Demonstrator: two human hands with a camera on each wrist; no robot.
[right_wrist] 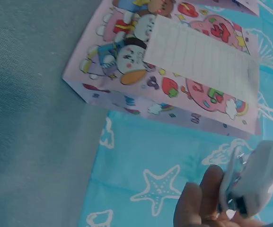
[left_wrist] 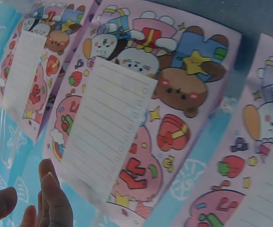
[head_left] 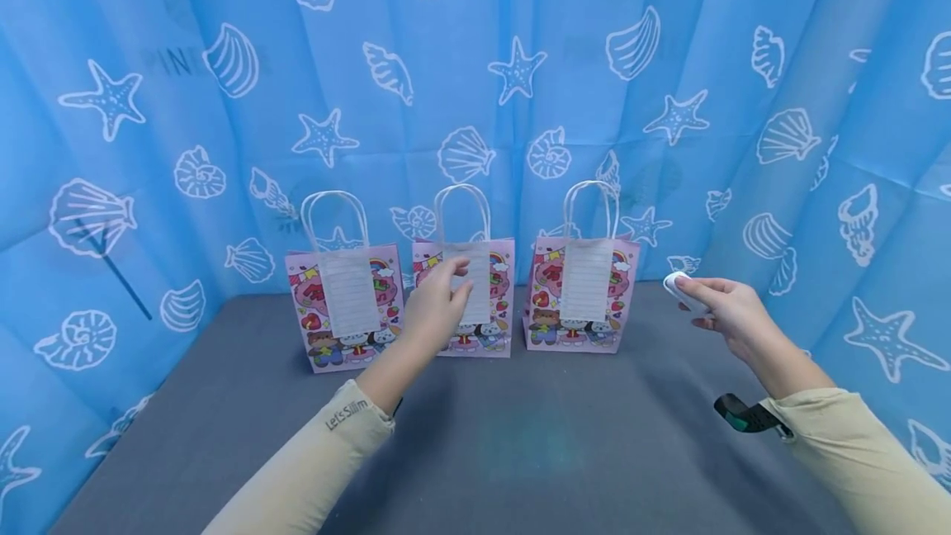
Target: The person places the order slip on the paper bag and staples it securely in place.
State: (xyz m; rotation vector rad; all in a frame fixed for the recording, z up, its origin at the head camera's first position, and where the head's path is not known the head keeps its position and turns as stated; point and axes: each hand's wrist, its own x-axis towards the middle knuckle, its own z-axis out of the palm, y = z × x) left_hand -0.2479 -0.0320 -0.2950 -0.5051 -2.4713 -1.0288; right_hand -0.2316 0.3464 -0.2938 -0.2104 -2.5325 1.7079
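Observation:
A small white stapler [right_wrist: 260,177] is gripped between thumb and fingers of my right hand [head_left: 731,316], to the right of the bags; its metal inner parts show in the right wrist view. My left hand [head_left: 437,302] holds nothing and is raised before the middle bag [head_left: 502,291], fingers near the top of its lined paper [head_left: 480,291]. On either side stand the left bag [head_left: 303,316] and right bag [head_left: 541,329], both pink cartoon-printed gift bags like the middle one. A lined sheet [head_left: 349,295] hangs on the left bag, another sheet [head_left: 585,283] on the right bag.
White handles [head_left: 484,203] rise in loops from the bags, which stand in a row on a grey tabletop [head_left: 535,452]. Close behind hangs a blue curtain [head_left: 513,139] with white seashells and starfish, wrapping round both sides. A black band [head_left: 750,417] sits at the right wrist.

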